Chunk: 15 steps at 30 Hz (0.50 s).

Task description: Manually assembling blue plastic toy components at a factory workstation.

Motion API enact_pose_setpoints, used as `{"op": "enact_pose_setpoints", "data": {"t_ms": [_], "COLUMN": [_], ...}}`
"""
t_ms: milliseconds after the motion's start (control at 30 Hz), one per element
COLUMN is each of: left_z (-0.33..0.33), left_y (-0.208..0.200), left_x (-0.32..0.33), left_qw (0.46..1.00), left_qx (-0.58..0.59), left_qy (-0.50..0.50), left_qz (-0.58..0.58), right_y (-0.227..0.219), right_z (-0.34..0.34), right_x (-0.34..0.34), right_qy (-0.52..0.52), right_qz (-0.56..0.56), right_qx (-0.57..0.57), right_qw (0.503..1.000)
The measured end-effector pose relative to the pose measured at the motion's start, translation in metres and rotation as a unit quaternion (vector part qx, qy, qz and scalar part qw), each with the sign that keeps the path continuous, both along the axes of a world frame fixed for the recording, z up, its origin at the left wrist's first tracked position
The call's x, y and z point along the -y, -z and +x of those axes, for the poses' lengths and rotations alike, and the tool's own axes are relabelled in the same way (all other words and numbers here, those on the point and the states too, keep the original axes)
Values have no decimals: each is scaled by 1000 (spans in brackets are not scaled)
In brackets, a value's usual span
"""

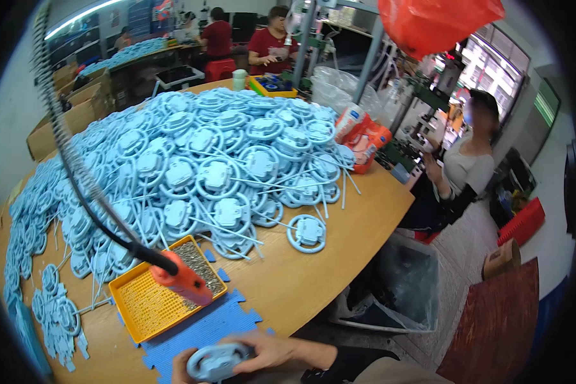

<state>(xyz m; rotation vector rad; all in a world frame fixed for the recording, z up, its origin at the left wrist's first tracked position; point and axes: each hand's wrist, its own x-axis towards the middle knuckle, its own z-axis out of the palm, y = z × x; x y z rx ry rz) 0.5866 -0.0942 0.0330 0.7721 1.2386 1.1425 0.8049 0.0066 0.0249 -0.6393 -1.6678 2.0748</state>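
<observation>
A light-blue plastic steering-wheel-shaped part (219, 362) is held between my two hands over the near edge of the blue foam mat (201, 336). My left hand (182, 369), partly cut off by the lower edge, grips its left side. From the right, my right hand (272, 351) closes on the rim, fingers over the top and thumb in front. Beyond the hands lies a yellow tray (136, 313) of small metal screws. Above it an orange electric screwdriver (184, 281) hangs tilted from a black coiled cord.
A large heap of similar blue parts (214, 176) covers much of the wooden table (358, 221); one part (306, 233) lies apart. An orange-red bag (365, 141) stands behind. Right of the table is a lined grey bin (397, 288). A co-worker (467, 160) is beyond it; others work behind.
</observation>
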Motion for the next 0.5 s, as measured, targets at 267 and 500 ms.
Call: {"op": "enact_pose_setpoints", "data": {"t_ms": [267, 500], "left_z": [-18, -19], "left_y": [-4, -2], "left_x": [3, 8], "left_qw": [996, 997], "left_qx": [22, -15], "left_qy": [76, 58], "left_qz": [44, 55], "right_y": [-24, -101], "right_z": [120, 117], "right_x": [-109, -297], "right_qy": [332, 405], "right_qz": [54, 85], "right_qx": [-164, -4], "right_qw": [928, 910]}}
